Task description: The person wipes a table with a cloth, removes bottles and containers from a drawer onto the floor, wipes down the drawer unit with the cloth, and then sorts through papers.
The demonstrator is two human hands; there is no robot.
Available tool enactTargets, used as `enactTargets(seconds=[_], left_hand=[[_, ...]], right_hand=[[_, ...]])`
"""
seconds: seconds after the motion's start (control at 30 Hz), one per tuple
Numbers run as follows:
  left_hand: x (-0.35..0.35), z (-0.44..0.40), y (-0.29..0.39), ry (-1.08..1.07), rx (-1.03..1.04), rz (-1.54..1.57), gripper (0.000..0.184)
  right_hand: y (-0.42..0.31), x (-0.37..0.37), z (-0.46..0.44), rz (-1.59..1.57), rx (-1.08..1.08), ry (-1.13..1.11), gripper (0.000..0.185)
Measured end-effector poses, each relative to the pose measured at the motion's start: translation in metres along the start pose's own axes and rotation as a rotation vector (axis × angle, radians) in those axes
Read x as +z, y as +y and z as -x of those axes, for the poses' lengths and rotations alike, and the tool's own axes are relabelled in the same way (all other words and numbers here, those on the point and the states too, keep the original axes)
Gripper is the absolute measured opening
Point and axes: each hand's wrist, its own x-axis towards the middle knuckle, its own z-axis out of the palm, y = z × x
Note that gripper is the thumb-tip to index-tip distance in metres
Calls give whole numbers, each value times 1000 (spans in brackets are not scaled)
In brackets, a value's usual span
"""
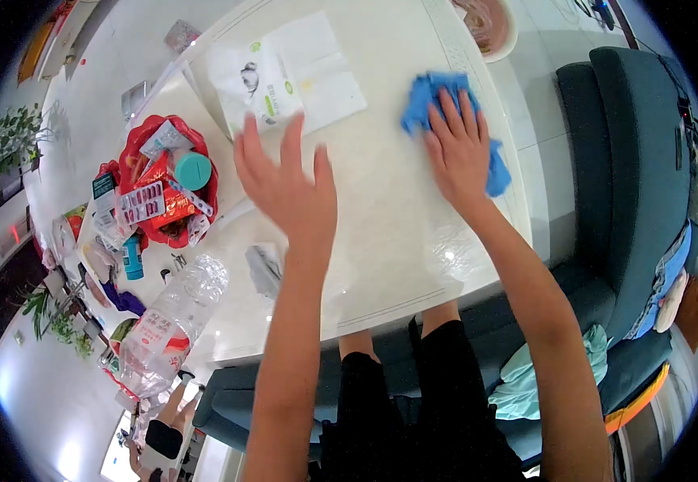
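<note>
My right hand (459, 153) lies flat on a crumpled blue cloth (433, 90) near the right edge of the white table, its fingers stretched out over it. Part of the cloth shows on both sides of the hand. My left hand (291, 189) is raised over the table with fingers spread and nothing in it. Just beyond its fingertips lies a white plastic packet (325, 68) with green print. A small grey and white cloth or wrapper (264, 269) lies beside my left forearm.
At the left stands a red basket (214, 173) heaped with packets, a pill blister (141, 202) and a teal-lidded container (193, 171). A large clear plastic bottle (172, 321) is nearer me. A dark sofa (638, 153) runs along the right. A bin (493, 32) stands past the far right corner.
</note>
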Motion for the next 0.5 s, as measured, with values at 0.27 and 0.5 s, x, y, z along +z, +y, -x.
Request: enactTargets(seconds=[0.27,0.5], left_hand=[[36,-42,7,-241,48,-448,38],[42,-50,-42,29,43,-467,10]], right_hand=[[-12,-21,116,-279,-439,-487,44],[7,-6,-66,-182,-195,-64,41]])
